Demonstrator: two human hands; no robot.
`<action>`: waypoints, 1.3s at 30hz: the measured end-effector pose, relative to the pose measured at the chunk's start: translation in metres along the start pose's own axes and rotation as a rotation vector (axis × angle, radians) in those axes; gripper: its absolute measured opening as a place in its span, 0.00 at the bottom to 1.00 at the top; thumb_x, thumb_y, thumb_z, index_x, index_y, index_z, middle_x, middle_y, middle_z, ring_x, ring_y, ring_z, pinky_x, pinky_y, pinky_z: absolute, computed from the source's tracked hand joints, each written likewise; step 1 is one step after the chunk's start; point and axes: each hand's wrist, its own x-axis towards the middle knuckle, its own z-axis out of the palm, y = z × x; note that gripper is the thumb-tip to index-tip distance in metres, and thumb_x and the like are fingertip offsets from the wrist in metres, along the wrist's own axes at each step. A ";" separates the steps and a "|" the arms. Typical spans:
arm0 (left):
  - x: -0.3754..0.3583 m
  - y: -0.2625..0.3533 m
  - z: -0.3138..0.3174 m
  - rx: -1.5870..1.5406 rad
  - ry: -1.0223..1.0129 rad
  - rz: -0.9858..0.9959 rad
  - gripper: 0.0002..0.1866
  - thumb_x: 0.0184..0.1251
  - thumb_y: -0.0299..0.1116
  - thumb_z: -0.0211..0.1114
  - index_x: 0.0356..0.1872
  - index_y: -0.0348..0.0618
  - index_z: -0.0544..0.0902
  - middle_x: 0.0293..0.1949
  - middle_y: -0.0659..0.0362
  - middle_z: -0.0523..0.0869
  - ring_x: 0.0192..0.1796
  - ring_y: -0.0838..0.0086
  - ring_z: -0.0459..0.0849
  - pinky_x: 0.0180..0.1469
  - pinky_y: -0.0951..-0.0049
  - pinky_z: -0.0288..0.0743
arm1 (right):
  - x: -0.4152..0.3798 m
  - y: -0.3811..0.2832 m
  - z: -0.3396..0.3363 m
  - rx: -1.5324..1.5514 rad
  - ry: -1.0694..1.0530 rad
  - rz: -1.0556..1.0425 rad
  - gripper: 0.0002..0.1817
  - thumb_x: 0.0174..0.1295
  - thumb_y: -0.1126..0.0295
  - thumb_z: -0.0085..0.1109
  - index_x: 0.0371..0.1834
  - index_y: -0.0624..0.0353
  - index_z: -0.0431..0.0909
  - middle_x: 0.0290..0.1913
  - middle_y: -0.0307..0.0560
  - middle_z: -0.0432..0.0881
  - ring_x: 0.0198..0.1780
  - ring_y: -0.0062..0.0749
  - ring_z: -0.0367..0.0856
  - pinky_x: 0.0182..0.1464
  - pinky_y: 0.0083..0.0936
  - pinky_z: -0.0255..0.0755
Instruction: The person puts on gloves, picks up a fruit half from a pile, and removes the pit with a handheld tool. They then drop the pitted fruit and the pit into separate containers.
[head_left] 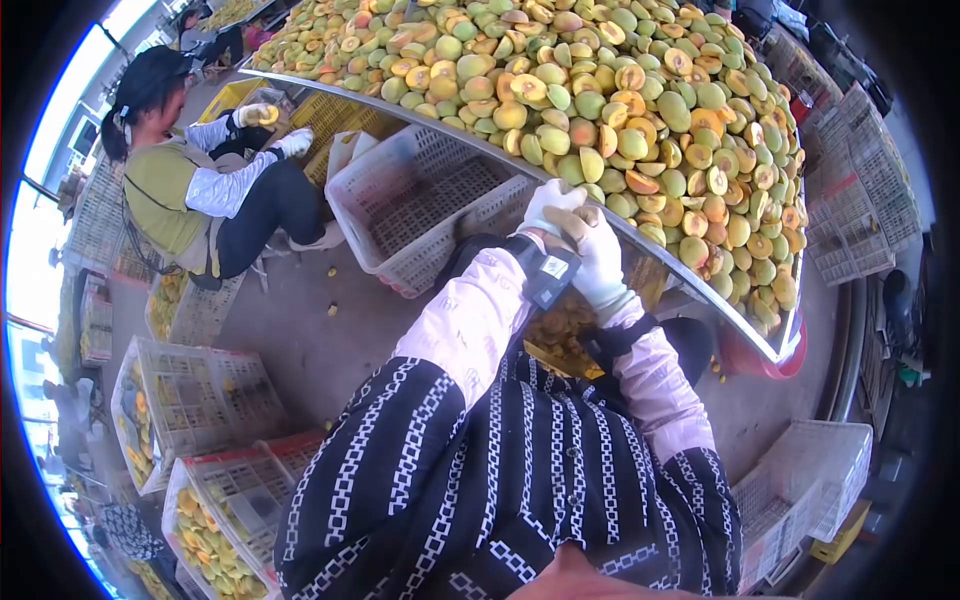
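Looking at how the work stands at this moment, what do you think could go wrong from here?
Fruit could roll off: the fruit pile is heaped close to the metal rim, right beside the left hand and right hand. Someone could slip, as small pieces lie on the floor. The dark wrist device might also knock the rim, being worn so near it.

To your left, the white crate (440, 165) stands close against the surface edge (400, 112) and blocks the way down there. Above the heaped fruit (620, 100) you can pass; lower, the heap itself is obstructing your hand.
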 end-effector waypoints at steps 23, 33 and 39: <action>-0.107 -0.132 -0.269 0.954 -0.080 -0.394 0.41 0.48 0.56 0.65 0.65 0.48 0.69 0.64 0.49 0.72 0.69 0.55 0.66 0.71 0.53 0.52 | -0.074 0.031 -0.014 0.846 -0.201 0.846 0.14 0.69 0.72 0.50 0.54 0.64 0.76 0.44 0.43 0.80 0.40 0.23 0.80 0.46 0.19 0.73; -0.148 -0.190 -0.247 1.121 -0.028 -0.043 0.08 0.56 0.38 0.63 0.31 0.45 0.82 0.29 0.49 0.85 0.39 0.54 0.83 0.65 0.52 0.57 | -0.147 0.039 -0.006 0.670 -0.278 1.204 0.12 0.68 0.70 0.51 0.49 0.67 0.77 0.43 0.43 0.81 0.39 0.23 0.80 0.46 0.20 0.73; -0.198 -0.191 -0.228 0.978 -0.036 -0.171 0.10 0.57 0.40 0.64 0.32 0.46 0.81 0.27 0.51 0.85 0.36 0.55 0.83 0.60 0.53 0.61 | -0.144 0.050 0.010 0.588 -0.453 1.201 0.12 0.67 0.71 0.50 0.48 0.67 0.77 0.39 0.42 0.82 0.37 0.24 0.80 0.42 0.22 0.75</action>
